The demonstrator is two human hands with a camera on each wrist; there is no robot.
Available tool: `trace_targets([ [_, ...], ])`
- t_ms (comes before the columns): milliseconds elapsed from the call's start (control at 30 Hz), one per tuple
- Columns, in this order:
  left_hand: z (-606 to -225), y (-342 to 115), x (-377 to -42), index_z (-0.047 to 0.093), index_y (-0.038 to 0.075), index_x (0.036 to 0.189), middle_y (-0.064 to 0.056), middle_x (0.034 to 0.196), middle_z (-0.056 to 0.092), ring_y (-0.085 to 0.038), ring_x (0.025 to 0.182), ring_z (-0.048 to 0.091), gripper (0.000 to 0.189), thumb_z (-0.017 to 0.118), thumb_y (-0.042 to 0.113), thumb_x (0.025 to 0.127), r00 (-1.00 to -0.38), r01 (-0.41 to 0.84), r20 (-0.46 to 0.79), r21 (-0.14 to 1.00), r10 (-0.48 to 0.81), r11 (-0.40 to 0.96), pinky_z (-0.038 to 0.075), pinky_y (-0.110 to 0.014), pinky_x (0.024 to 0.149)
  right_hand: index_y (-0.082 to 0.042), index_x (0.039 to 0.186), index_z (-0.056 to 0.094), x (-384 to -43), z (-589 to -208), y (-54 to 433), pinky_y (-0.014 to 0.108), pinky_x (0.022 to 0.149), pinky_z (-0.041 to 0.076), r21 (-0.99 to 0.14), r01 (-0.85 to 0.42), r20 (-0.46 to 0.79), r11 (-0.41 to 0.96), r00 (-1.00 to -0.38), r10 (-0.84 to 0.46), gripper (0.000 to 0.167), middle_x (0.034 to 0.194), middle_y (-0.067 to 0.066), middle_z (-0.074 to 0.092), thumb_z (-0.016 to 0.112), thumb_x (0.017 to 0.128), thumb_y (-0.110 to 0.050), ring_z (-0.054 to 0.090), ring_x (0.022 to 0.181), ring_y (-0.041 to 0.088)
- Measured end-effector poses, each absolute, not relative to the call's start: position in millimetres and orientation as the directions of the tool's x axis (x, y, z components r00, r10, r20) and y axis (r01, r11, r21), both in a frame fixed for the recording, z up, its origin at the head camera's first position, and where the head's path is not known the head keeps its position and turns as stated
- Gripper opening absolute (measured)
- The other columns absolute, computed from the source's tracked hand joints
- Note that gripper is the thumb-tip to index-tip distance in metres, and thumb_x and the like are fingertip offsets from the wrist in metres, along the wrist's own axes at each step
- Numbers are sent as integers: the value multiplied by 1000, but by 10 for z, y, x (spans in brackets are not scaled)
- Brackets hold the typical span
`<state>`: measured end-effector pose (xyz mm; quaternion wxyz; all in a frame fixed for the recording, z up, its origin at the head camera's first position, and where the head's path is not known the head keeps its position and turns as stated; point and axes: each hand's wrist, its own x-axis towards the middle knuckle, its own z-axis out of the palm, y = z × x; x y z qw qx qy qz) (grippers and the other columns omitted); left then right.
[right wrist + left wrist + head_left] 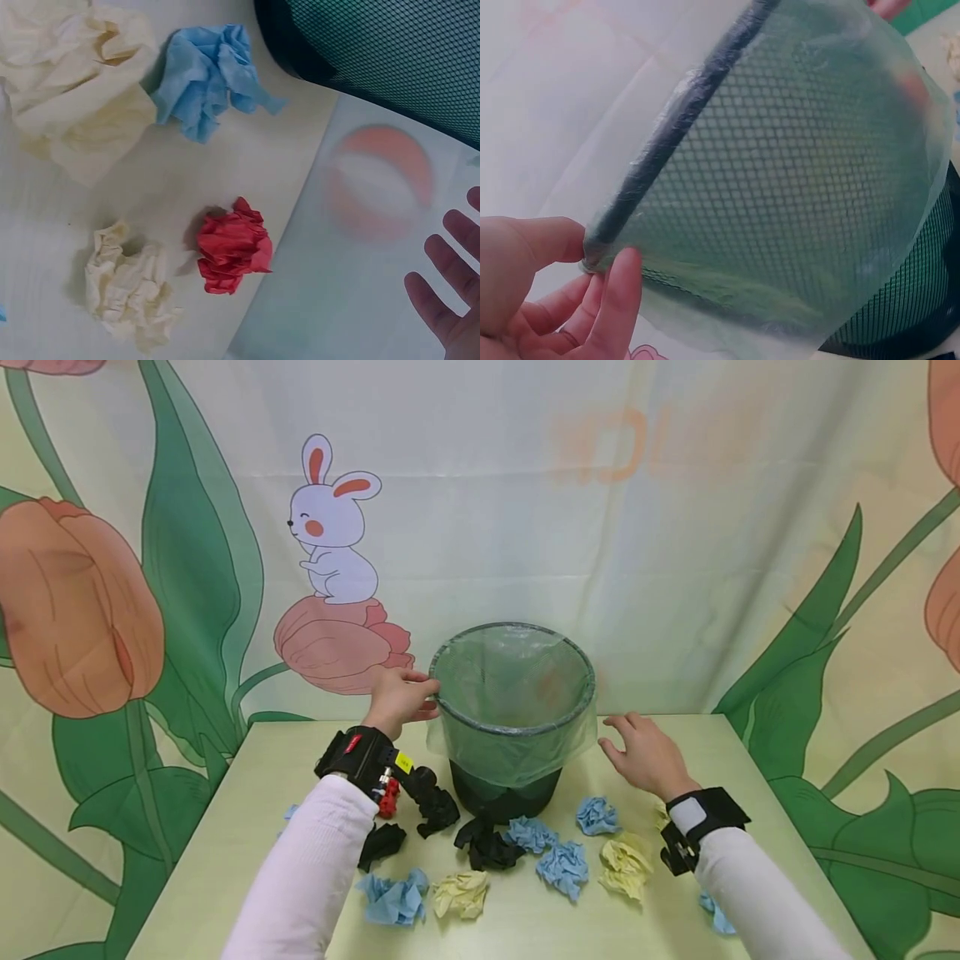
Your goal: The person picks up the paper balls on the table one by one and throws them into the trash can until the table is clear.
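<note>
A black mesh wastebasket [480,793] stands near the table's back edge. Lining it is a thin translucent green trash bag [517,752], folded over the rim so that its edge hangs loosely outside. My left hand [401,702] is at the left of the rim; in the left wrist view, its thumb and fingers [622,300] pinch the bag there. To the right of the basket, my right hand [647,756] is held with nothing in it. Its fingers [442,262] are spread apart in the right wrist view, off the basket's mesh side.
Crumpled paper balls lie about the basket: several blue ones [562,868], yellow ones [626,864] and black ones [487,845]. A red ball [388,799] shows by my left wrist, another red ball [234,246] near the table edge on the right. A patterned curtain [480,527] hangs behind.
</note>
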<state>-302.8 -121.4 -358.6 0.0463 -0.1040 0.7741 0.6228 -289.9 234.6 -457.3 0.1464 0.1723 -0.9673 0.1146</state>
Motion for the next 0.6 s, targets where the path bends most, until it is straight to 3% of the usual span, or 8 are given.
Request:
trace_targets([
  [133,-3609,-1213,-3052,49,-1,121,-16,111,53,-14,70,62,39,61,15,88,-967,-246,-233,958,-103,150,57,-26,67,-8,117,60,-2874,-4684,2343,35,58,49,-167,-380,335,910,-890,-310,38,103,13,58,57,90,-35,54,72,20],
  [300,-3632,-1215,-3083,46,-1,126,-14,107,52,-13,70,60,42,60,13,89,-959,-276,-269,958,-92,76,56,-25,68,-9,116,60,-2836,-4773,2308,33,58,48,-182,-394,339,901,-885,-318,37,104,12,59,56,90,-35,53,70,17],
  [600,-3657,-1216,-3107,41,1,130,-12,102,53,-11,65,60,45,58,12,90,-946,-318,-318,948,-66,-8,56,-22,66,-9,117,59,-2736,-4850,2219,46,79,51,-148,-431,297,890,-878,-376,40,111,13,57,57,89,-37,56,100,33],
])
